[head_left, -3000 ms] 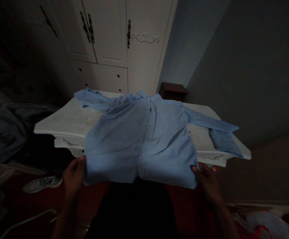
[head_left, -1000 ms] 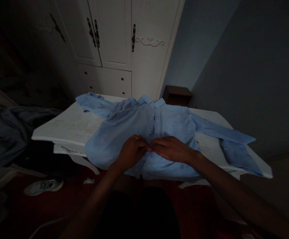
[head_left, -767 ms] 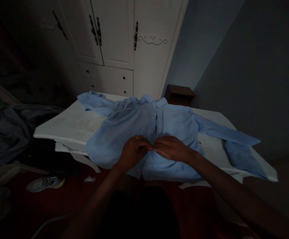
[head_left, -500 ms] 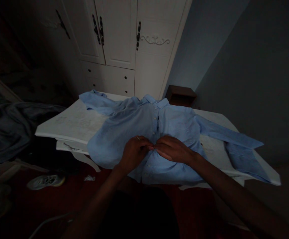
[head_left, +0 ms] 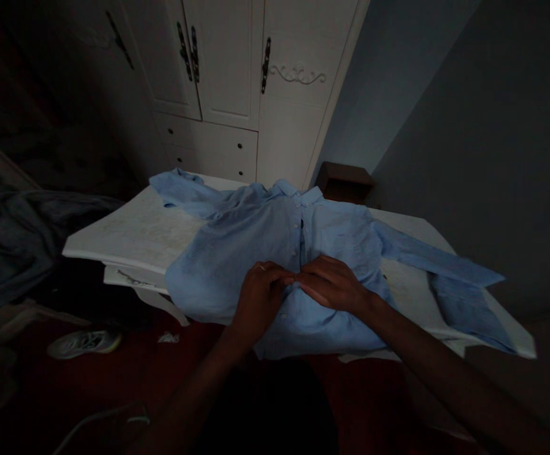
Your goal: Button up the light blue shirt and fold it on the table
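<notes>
A light blue button-up shirt (head_left: pixel 237 253) lies front side up on a white table (head_left: pixel 132 237), collar toward the far edge, both sleeves spread out to the sides. My left hand (head_left: pixel 259 296) and my right hand (head_left: pixel 332 285) meet at the button strip in the lower middle of the shirt. Fingertips of both hands pinch the cloth there. The shirt's hem hangs a little over the near table edge.
A white wardrobe (head_left: pixel 237 76) with dark handles and drawers stands behind the table. A small brown stand (head_left: pixel 345 180) sits by the blue-grey wall. Dark bedding (head_left: pixel 23 234) lies at left. A pale shoe (head_left: pixel 83 341) and a white cable (head_left: pixel 99 420) lie on the red floor.
Three seconds ago my hands held the hem's two corners; they have since come together at the button strip. In the last second they barely shifted, and the cloth under them bunched slightly.
</notes>
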The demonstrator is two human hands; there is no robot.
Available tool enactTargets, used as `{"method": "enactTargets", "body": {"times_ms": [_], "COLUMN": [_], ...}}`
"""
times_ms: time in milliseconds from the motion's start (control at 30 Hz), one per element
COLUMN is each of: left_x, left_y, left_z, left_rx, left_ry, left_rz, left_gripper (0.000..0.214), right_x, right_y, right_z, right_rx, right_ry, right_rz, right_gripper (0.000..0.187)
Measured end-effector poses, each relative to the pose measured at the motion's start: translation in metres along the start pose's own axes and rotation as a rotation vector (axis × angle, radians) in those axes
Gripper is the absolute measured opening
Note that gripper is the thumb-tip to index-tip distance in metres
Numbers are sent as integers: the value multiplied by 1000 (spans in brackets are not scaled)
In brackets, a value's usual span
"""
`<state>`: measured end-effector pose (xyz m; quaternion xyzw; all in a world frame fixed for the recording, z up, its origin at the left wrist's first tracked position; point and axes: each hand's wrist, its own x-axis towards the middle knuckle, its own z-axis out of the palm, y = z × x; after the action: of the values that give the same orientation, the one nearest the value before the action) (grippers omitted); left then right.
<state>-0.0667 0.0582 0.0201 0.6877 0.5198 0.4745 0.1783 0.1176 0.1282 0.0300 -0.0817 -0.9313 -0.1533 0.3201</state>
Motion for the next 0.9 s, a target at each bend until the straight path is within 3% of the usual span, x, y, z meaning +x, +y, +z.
{"method": "enactTargets", "body": {"times_ms": [433, 900], "left_x": [-18, -23], "left_y": [11, 7], "left_z": [8, 28], "left_rx": [2, 183], "left_ry": [46, 216], "left_rz": [-91, -54], "left_gripper": [23, 18], "right_x": [-4, -2], "right_y": [3, 6], "right_z": [2, 7], "right_rx": [52, 363], "right_ry": [55, -1], "right_rz": [36, 191], "right_gripper": [13, 16]}}
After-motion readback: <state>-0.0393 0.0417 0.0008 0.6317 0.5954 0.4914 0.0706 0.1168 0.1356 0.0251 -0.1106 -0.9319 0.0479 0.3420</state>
